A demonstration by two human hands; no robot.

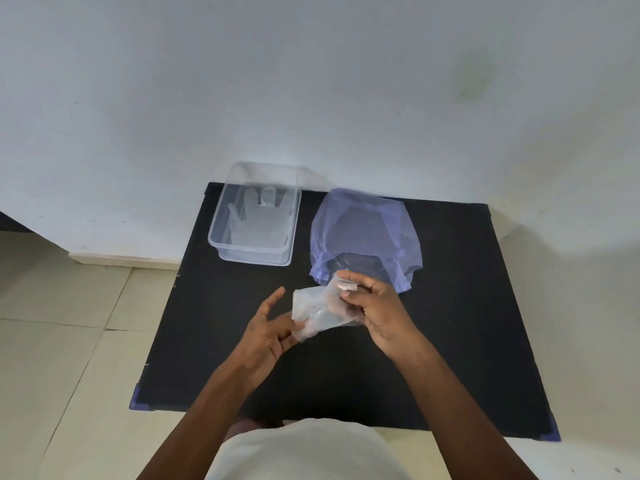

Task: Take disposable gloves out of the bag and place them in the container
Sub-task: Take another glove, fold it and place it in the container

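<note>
1. Right hand (372, 306) pinches a crumpled clear thin plastic glove (318, 311); left hand (266, 336) nips its lower edge, other fingers spread.
2. Risk: the flimsy film clings and slips out sideways.
3. Clear rectangular plastic container (221, 252) sits beyond the left grip, translucent blue bag (363, 233) beyond the right; a draught could drop the glove short.
</note>
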